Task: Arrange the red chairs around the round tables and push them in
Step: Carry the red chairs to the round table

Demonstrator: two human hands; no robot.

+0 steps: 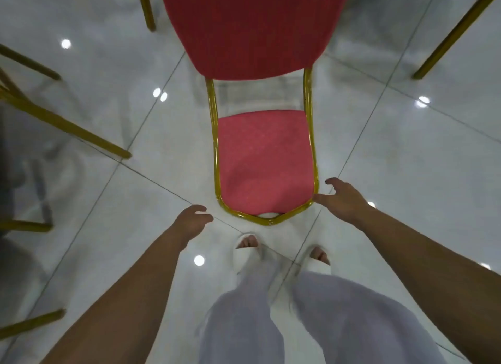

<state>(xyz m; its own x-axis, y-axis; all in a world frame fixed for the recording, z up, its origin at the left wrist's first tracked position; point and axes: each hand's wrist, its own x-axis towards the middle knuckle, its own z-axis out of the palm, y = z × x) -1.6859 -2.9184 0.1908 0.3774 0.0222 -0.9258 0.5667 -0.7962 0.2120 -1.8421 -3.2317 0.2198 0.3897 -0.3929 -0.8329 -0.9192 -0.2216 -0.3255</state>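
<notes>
A: How far along is the chair arranging, would you say?

B: Hard to put it past the early or middle part. One red chair (264,160) stands on the white tiled floor (406,160) right in front of the person, its backrest top nearest them. No round bench is visible anywhere, so I can't say this chair is pushed in under anything.

A: Are the hands on it?

B: The right hand (343,199) is spread wide, its thumb touching or just beside the gold frame (215,146) at the backrest's right corner. The left hand (191,222) is loosely curled, holding nothing, near the left corner but apart from it. My guess is that they are about to grip the backrest or have let go; I cannot tell which.

A: Count things for me.

B: One red chair seen whole. Gold legs of other chairs (65,127) poke in: a cluster on the left, one at top left, one at top right. How many chairs they belong to, I can't say. Two hands, two feet in white slippers (248,255).

A: What's left?

B: Judging by this, gripping the chair, carrying or sliding it to a bench and pushing it in.
</notes>
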